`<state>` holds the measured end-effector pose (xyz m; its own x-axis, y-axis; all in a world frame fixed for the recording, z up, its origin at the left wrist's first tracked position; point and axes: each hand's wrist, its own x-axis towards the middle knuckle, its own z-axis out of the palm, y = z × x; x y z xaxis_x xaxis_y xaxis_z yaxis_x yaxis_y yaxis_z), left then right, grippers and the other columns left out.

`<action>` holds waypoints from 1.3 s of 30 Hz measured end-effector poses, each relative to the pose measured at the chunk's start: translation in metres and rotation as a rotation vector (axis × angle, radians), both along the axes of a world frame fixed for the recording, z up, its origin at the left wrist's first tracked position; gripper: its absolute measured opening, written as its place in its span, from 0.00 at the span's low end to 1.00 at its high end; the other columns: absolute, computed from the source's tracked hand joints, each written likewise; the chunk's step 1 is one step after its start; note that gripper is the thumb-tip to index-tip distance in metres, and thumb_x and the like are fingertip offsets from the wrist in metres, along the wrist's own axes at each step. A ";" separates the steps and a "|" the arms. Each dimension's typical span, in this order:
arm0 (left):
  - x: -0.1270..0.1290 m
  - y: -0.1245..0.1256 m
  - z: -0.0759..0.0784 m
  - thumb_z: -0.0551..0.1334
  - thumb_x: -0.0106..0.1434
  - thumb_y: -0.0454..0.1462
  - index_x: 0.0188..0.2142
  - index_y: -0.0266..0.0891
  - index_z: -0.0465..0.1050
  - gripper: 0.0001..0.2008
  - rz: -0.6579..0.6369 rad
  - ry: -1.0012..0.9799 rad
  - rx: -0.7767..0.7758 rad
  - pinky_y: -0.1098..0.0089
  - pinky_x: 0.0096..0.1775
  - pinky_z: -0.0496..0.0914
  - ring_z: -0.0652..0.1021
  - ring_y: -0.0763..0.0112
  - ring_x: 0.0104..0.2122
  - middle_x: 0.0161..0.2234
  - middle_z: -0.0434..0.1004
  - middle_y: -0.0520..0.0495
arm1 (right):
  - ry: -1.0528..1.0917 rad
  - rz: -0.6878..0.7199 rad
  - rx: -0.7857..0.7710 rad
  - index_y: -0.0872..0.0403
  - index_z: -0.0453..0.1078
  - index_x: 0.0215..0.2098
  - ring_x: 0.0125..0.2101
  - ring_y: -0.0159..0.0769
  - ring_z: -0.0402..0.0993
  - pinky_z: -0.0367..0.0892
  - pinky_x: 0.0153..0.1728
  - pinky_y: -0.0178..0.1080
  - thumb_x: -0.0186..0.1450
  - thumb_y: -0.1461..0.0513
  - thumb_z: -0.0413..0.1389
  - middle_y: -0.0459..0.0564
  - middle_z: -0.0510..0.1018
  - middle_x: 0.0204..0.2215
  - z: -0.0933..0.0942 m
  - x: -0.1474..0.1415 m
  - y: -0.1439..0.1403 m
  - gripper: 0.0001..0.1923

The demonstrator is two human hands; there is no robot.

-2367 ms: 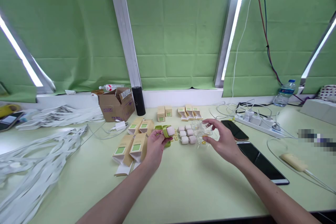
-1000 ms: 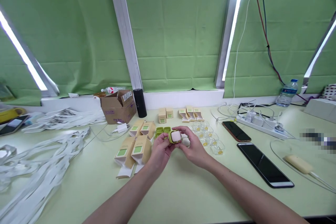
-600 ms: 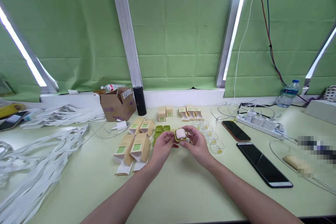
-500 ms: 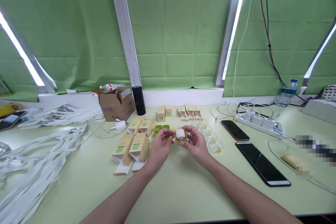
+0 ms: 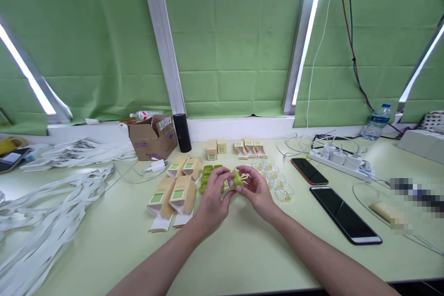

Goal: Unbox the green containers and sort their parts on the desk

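Turned green-side-up since earlier, the small green case [image 5: 237, 179] sits pinched between left hand [image 5: 212, 200] and right hand [image 5: 258, 192], fingers closed around it, mid-desk [image 5: 243, 249].

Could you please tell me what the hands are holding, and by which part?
Both hands, left hand and right hand, pinch a small green case by its opposite sides.

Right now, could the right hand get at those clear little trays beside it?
Probably yes. The right hand lies just left of the clear plastic trays with only bare table between, but it and the left hand share the green case.
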<state>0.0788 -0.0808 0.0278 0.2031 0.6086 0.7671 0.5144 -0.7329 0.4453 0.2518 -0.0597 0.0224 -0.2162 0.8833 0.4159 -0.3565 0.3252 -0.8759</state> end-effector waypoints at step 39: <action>0.005 -0.003 0.003 0.55 0.73 0.30 0.58 0.38 0.68 0.15 0.199 0.349 0.270 0.57 0.49 0.78 0.77 0.58 0.48 0.48 0.74 0.38 | -0.558 -0.311 0.314 0.51 0.76 0.57 0.27 0.35 0.78 0.73 0.31 0.36 0.75 0.59 0.47 0.49 0.83 0.33 0.001 -0.002 -0.008 0.20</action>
<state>0.0837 -0.0841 0.0310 0.3763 0.4499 0.8099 0.7410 -0.6709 0.0284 0.2497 -0.0678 0.0229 -0.2286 0.7954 0.5612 0.2682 0.6057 -0.7491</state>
